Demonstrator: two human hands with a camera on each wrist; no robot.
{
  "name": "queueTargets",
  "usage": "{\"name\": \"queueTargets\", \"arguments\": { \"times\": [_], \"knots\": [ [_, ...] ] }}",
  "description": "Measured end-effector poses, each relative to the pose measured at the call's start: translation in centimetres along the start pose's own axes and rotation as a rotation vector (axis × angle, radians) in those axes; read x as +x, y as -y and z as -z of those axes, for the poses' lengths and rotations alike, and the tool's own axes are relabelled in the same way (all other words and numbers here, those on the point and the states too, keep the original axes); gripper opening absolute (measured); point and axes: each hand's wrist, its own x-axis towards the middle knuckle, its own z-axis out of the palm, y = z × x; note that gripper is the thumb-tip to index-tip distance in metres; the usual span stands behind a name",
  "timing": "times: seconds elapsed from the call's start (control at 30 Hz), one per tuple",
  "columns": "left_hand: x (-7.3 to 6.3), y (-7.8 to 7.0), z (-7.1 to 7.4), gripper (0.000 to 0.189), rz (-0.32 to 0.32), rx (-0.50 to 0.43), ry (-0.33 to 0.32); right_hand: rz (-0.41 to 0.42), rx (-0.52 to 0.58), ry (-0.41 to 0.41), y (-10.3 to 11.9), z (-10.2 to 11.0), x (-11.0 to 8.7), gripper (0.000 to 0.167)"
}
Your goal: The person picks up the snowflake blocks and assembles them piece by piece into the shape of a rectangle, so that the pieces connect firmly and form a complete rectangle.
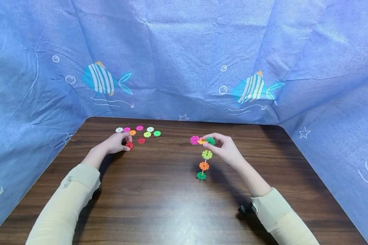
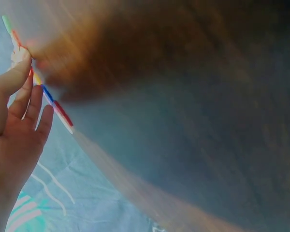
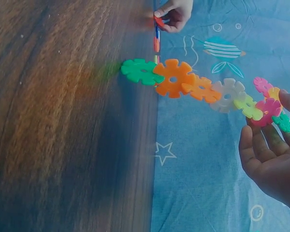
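Left hand (image 1: 115, 143) pinches red disc (image 1: 129, 146); right hand (image 1: 227, 150) grips disc chain (image 1: 207, 155). Likely fetching step; next calls for bringing disc across.

Your head camera faced forward and down over the table (image 1: 159, 200); both wrist cameras, closer, sideways, shared your left hand (image 3: 179, 15).

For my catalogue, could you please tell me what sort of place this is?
Probably a screened-off play or recording corner: blue fish-printed fabric hangings behind a brown wood-grain table bearing colourful notched plastic discs.
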Motion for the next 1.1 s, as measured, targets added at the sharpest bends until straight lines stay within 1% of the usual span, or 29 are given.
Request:
{"name": "queueTargets", "arguments": {
  "times": [0.13,0.27,0.4,0.5,0.6,0.77,0.87,1.0,1.1],
  "knots": [
    [-0.1,-0.4,0.0,0.022,0.006,-0.032,-0.004,-0.013,-0.005,0.001,0.1,0.0,0.0,0.024],
    [-0.3,-0.8,0.1,0.017,-0.012,-0.040,-0.020,-0.024,0.000,0.010,0.4,0.0,0.0,0.024],
    [-0.3,-1.1,0.1,0.015,-0.035,-0.053,-0.036,-0.022,0.001,0.019,2.1,0.1,-0.5,0.024],
    [-0.2,-1.5,0.0,0.014,-0.043,-0.069,-0.060,-0.008,-0.008,0.018,3.1,0.2,-0.8,0.024],
    [-0.1,-2.1,0.0,0.013,-0.044,-0.092,-0.089,-0.005,-0.008,0.020,3.5,0.3,-0.8,0.024],
    [-0.3,-3.4,0.3,0.013,-0.081,-0.100,-0.127,-0.010,-0.008,0.019,3.7,0.2,-0.8,0.023],
    [-0.3,-4.2,0.5,0.011,-0.104,-0.089,-0.164,-0.010,-0.012,0.014,3.8,0.2,-0.8,0.022],
    [-0.3,-5.6,0.7,0.009,-0.136,-0.074,-0.241,-0.008,-0.002,0.012,3.8,0.1,-0.8,0.022],
    [-0.3,-6.9,0.9,0.008,-0.154,-0.090,-0.291,-0.005,0.004,0.013,3.5,0.1,-0.7,0.022]
  ]
}}
